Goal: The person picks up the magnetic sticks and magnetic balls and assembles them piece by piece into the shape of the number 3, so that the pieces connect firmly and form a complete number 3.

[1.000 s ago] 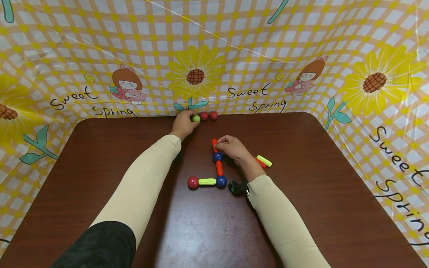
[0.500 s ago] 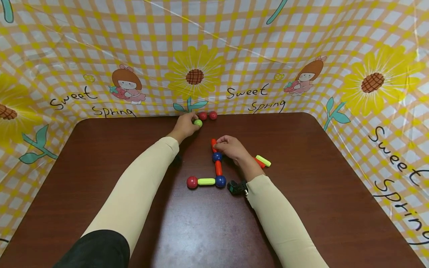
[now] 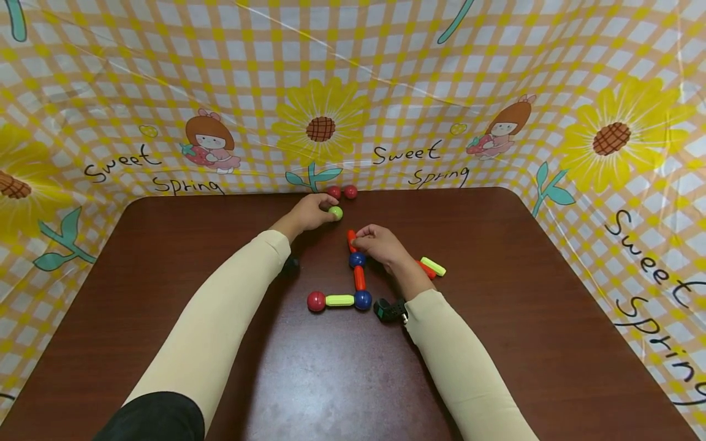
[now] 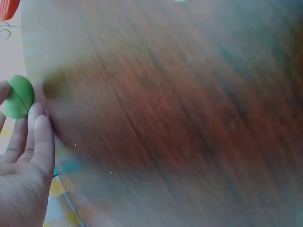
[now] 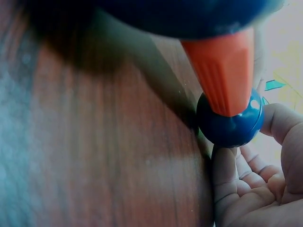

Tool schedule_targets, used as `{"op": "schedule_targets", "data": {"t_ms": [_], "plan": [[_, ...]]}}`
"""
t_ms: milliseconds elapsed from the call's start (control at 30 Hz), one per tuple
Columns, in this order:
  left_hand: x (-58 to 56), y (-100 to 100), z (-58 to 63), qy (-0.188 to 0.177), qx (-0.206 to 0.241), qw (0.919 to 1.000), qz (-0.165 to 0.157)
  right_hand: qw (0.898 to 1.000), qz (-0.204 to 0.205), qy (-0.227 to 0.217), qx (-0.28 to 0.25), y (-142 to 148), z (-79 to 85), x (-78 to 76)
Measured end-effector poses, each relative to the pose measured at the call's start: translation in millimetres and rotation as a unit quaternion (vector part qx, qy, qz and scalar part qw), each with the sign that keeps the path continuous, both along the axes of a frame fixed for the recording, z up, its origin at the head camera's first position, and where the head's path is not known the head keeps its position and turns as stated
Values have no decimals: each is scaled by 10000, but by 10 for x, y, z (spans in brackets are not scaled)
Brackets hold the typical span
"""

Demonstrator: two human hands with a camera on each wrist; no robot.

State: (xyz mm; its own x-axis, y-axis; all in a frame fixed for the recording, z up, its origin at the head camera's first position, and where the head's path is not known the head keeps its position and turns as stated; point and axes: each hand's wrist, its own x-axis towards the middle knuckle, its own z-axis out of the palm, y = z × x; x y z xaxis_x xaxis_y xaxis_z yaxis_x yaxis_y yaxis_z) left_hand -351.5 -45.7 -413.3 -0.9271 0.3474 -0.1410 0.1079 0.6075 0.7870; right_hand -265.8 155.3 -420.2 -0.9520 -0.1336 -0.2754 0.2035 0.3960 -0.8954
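My left hand [image 3: 310,214] pinches a green ball [image 3: 336,213] between thumb and fingers, above the far part of the table; the left wrist view shows the same ball [image 4: 20,96] at the fingertips. With my right hand [image 3: 384,246] I pinch an orange rod [image 3: 351,236] at the far end of an L-shaped chain. Toward me the chain runs through a blue ball [image 3: 357,260], an orange rod [image 3: 360,278] and another blue ball [image 3: 363,300]. From there a yellow-green rod [image 3: 339,301] extends left to a red ball [image 3: 316,301].
Two red balls [image 3: 350,192] sit at the back edge of the brown table [image 3: 496,343], against the checked cloth [image 3: 408,55]. Right of my right wrist lie a loose yellow-green rod [image 3: 433,266] and an orange rod [image 3: 426,269], partly hidden by the wrist.
My left hand has carried the green ball away from beside the red balls, rightward and nearer to me, toward the chain's far end. My right hand has stayed on the orange rod.
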Motion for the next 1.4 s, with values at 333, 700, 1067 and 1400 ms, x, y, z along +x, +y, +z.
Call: {"op": "schedule_targets", "data": {"t_ms": [333,700,1067,1400], "plan": [[38,-12,16,-870,830,9927,-65,10000,-14,-7,-6,-7,14,12],[49,23,50,-1351,1127,9839,-330,10000,2,20,-14,-16,18,4],[123,61,125,-1579,1124,9782,-740,10000,-36,84,14,-14,8,4],[139,77,116,-1661,1187,9760,-759,10000,-44,77,16,-14,8,7]]}}
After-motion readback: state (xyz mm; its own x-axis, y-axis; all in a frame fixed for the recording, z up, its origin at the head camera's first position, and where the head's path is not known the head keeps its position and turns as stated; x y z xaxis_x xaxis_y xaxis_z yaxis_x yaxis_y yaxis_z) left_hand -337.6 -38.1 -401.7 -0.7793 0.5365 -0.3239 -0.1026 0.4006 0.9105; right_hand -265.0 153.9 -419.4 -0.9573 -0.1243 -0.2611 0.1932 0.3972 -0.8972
